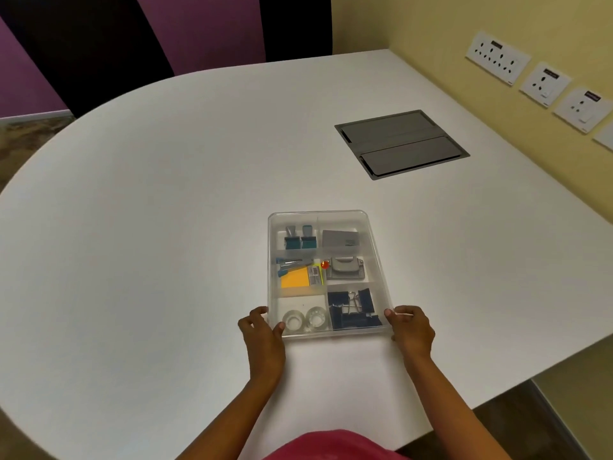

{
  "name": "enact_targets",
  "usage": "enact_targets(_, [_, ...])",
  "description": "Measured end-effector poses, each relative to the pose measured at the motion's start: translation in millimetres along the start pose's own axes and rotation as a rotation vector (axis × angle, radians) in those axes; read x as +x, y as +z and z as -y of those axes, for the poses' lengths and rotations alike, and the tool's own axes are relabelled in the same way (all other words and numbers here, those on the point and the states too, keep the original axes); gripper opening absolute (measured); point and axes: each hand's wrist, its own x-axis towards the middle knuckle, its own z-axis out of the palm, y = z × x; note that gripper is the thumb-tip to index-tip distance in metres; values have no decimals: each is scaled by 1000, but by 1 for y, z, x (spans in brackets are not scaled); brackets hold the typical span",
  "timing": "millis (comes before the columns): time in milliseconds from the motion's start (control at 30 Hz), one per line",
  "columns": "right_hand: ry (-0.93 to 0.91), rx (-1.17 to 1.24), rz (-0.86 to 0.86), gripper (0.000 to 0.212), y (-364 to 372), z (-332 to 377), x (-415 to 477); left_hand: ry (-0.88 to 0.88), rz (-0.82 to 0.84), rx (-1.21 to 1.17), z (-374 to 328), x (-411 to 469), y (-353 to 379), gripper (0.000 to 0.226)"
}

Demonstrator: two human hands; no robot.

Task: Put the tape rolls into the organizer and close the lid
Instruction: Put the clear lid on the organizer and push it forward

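Left hand [263, 330] and right hand [411, 328], fingers clasping the organizer's [374, 247] near corners, arms outstretched.

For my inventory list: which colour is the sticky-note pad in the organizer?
Orange-yellow sticky-note pad, seen in the head view.

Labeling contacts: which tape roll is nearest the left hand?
The left tape roll, right beside the left hand thumb; the other tape roll lies nearer the blue binder clips.
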Motion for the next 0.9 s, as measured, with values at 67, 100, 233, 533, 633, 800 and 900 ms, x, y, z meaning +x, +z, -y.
enact_targets(67, [110,49,42,19,-2,-4,1,-12,-2,1,3,1,0,40])
enact_targets(100, [157,114,66,17,-4,-6,0,-36,-3,-11,4,2,0,38])
enact_targets(233, [297,285,160,15,-11,-8,2,-153,-13,-94,9,7,0,27])
enact_targets(533, [506,328,161,22,-7,3,14,-314,34,-234,17,14,-1,26])
enact_targets(633, [523,342,194,19,-11,3,15,-366,59,-272,21,18,0,23])
enact_targets(800, [541,351,220,16,-12,4,14,-464,120,-312,21,28,0,19])
enact_targets(900, [558,352,237,15,-14,7,15,-502,170,-316,21,36,0,30])
